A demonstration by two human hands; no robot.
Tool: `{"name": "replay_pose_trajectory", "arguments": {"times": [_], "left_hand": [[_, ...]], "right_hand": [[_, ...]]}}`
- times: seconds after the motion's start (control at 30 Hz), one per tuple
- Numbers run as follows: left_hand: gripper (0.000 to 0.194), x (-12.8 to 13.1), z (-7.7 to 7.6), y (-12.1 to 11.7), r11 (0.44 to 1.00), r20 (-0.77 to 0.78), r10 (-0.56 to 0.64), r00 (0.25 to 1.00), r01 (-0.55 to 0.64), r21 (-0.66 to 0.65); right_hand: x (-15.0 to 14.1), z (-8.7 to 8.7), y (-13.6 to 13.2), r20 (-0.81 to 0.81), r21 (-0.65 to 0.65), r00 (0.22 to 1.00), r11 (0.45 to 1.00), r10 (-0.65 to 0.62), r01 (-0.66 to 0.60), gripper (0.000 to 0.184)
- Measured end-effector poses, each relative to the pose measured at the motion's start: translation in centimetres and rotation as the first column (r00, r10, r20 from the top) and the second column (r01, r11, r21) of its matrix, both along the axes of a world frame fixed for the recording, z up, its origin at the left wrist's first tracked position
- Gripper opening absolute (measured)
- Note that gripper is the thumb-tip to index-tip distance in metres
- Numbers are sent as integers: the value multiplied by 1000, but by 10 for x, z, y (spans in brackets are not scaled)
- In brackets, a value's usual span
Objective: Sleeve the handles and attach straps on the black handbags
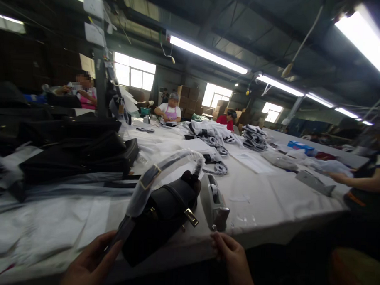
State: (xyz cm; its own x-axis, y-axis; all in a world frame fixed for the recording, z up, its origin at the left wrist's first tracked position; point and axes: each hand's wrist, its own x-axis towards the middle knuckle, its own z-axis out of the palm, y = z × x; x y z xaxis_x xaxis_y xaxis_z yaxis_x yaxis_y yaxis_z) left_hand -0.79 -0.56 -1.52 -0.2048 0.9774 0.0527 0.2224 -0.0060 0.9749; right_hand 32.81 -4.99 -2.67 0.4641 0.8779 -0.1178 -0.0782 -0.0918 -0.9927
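Note:
A black handbag with gold-coloured hardware rests tilted at the table's front edge. Its arched handle is wrapped in translucent plastic. My left hand grips the dark lower end of that handle between thumb and fingers. A grey tape dispenser stands just right of the bag. Close in front of the dispenser's cutting end, my right hand is closed in a pinch. Whatever its fingertips hold, if anything, is too small to make out.
Black bags are piled on the left above white wrapping sheets. Plastic-wrapped straps and stacked parts lie further back on the white table. A co-worker's arm reaches in at right; other people sit along the far side.

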Motion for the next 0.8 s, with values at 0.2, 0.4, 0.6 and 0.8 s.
{"name": "replay_pose_trajectory", "arguments": {"times": [0.2,0.4,0.6,0.8], "left_hand": [[37,8,20,-11,999,99,-38,994,39,-7],[34,6,21,-17,997,77,-72,994,68,46],[32,3,20,-19,995,143,-90,986,81,65],[43,-1,16,-15,978,358,-164,919,199,-62]], "right_hand": [[-105,42,-8,-46,79,838,838,544,-540,42],[-178,66,26,-39,158,790,785,611,-599,41],[-195,67,40,129,-2,866,874,483,-487,52],[-185,58,39,108,34,801,803,589,-595,52]]}}
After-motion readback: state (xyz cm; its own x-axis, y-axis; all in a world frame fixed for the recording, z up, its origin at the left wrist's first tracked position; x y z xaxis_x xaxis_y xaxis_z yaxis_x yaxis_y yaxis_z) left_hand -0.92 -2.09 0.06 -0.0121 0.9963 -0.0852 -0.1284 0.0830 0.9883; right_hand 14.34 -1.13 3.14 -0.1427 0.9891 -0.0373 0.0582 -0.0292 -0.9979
